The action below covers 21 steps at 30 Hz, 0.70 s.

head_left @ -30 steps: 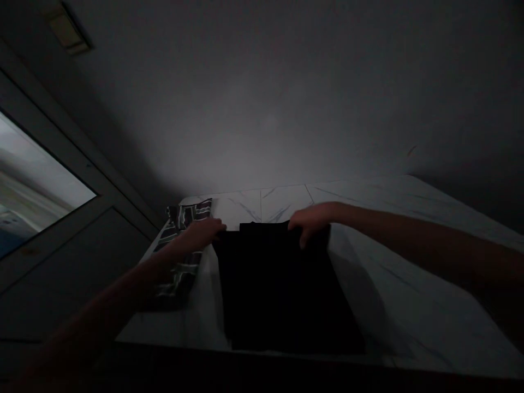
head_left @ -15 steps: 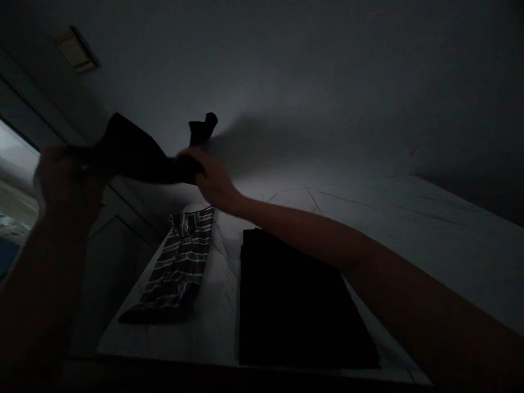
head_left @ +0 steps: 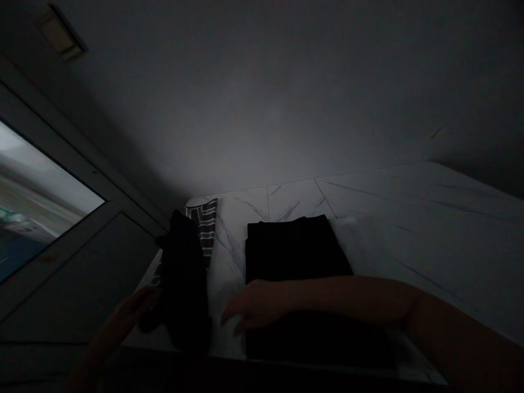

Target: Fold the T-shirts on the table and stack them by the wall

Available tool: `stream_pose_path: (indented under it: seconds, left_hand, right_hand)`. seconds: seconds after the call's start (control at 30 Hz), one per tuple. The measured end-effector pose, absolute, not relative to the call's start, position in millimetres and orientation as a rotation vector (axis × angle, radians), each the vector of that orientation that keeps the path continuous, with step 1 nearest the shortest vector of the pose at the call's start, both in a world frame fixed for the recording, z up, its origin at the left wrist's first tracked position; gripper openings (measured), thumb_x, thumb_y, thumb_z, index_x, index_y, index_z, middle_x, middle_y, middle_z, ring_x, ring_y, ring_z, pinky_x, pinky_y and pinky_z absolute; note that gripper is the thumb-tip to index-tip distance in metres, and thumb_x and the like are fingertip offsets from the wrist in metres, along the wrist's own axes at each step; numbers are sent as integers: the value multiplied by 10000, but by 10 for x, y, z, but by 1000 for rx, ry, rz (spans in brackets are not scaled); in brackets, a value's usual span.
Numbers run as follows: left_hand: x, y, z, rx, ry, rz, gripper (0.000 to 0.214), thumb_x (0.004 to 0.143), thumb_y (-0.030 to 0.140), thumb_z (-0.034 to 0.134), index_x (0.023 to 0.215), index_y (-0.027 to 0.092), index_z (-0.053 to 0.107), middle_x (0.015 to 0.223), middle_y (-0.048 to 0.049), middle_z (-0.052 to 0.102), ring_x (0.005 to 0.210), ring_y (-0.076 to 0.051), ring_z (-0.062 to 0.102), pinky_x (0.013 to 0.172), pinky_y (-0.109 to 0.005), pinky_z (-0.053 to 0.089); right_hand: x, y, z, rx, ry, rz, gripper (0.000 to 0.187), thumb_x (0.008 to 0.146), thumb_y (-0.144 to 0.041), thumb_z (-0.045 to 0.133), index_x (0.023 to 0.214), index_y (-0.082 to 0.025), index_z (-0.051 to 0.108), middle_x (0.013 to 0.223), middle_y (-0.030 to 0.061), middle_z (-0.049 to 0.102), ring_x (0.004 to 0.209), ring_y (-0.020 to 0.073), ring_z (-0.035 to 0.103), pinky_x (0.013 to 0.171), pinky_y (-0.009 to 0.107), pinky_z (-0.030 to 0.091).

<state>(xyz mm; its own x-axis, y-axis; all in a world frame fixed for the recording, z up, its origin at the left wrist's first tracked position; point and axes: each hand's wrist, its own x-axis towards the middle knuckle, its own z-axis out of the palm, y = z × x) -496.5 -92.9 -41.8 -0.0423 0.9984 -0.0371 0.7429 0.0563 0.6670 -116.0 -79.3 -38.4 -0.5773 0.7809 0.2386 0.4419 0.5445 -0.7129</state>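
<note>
A dark garment (head_left: 184, 289) lies lengthwise on the left of the marble-patterned table, over a striped garment (head_left: 208, 226) whose upper and right part still shows. My left hand (head_left: 135, 305) is at the dark garment's left edge, fingers stretched out and touching or nearly touching the cloth; dimness hides the fingertips. Over the left side of a folded black garment (head_left: 295, 245) hovers my right hand (head_left: 256, 305), its fingers apart and holding nothing. That forearm crosses the black garment and covers its middle.
The marble-patterned table top (head_left: 409, 218) runs up to a grey wall (head_left: 266, 109). On the left stands a panelled door (head_left: 82, 273) with a bright window pane (head_left: 36, 185). A switch plate (head_left: 61, 33) is high on the wall. The room is dim.
The dark garment came down from mid-air between both hands onto the striped one. My right hand let go of it and moved right and down; my left hand lowered beside it.
</note>
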Motion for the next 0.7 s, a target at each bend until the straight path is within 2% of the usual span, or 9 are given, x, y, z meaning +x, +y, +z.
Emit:
stream_pose_path:
  seconds: [0.07, 0.1, 0.17, 0.2, 0.33, 0.43, 0.5, 0.6, 0.7]
  left_hand:
    - [-4709, -851, -341, 1803, 1873, 785, 282, 746, 574, 574, 848, 352, 714, 945, 6, 755, 956, -329, 704, 848, -453, 583]
    - [-4509, -785, -317, 1888, 1838, 823, 258, 797, 534, 561, 879, 339, 709, 957, -6, 747, 953, -315, 702, 849, -439, 577]
    - [-4000, -608, -307, 2101, 1624, 851, 240, 896, 446, 514, 964, 310, 700, 992, -29, 733, 947, -273, 696, 859, -398, 566]
    - [-3712, -502, -319, 2214, 1461, 826, 230, 922, 402, 508, 1007, 293, 691, 1012, -40, 726, 944, -253, 694, 861, -378, 563]
    - [-2597, -62, -379, 2555, 1111, 693, 317, 925, 293, 587, 1231, 213, 613, 1245, -96, 651, 1164, -262, 613, 1029, -439, 487]
    - [-2036, 150, -346, 2680, 1020, 561, 542, 833, 309, 745, 1324, 168, 565, 1337, -142, 596, 1251, -300, 553, 1083, -472, 435]
    - [-1861, 185, -275, 2676, 933, 526, 655, 747, 331, 830, 1329, 175, 572, 1337, -129, 607, 1251, -297, 555, 1094, -450, 429]
    - [-1906, 116, -113, 2510, 769, 314, 511, 754, 326, 823, 1221, 210, 651, 1187, -52, 707, 1076, -233, 662, 951, -345, 528]
    - [-2234, 64, 118, 2444, 748, -147, 276, 761, 249, 815, 1022, 234, 729, 963, 35, 757, 872, -162, 708, 768, -231, 544]
  right_hand:
    - [-728, -596, -266, -872, -2465, 661, 313, 801, -150, 731, 1007, -385, 748, 975, -81, 764, 872, 118, 719, 800, 200, 539]
    - [-503, -475, -229, -1048, -2455, 481, 294, 800, -122, 721, 995, -339, 752, 992, -43, 759, 904, 151, 715, 812, 239, 545]
    - [-66, -243, -219, -1288, -2374, 299, 287, 757, -54, 715, 987, -223, 746, 1026, 77, 736, 971, 257, 695, 846, 366, 545]
    - [131, -153, -243, -1402, -2353, 225, 261, 731, -49, 729, 948, -195, 738, 996, 105, 726, 962, 286, 687, 834, 401, 541]
    - [628, -59, -366, -1534, -2461, 69, 101, 787, -120, 680, 854, -194, 691, 902, 90, 691, 890, 259, 660, 794, 387, 511]
    - [672, -193, -289, -1341, -2391, 121, 95, 867, -171, 581, 901, -215, 659, 980, 84, 677, 945, 234, 633, 845, 375, 488]
    - [628, -307, -129, -1251, -2233, 250, 125, 921, -231, 508, 968, -231, 624, 1005, 73, 670, 946, 214, 623, 842, 356, 489]
    - [572, -415, 220, -1170, -2163, 573, 183, 967, -348, 454, 1001, -226, 586, 922, 44, 656, 840, 178, 614, 767, 311, 503]
    - [540, -329, 627, -1045, -2245, 754, 249, 943, -433, 516, 983, -203, 604, 906, 35, 648, 860, 171, 610, 802, 314, 514]
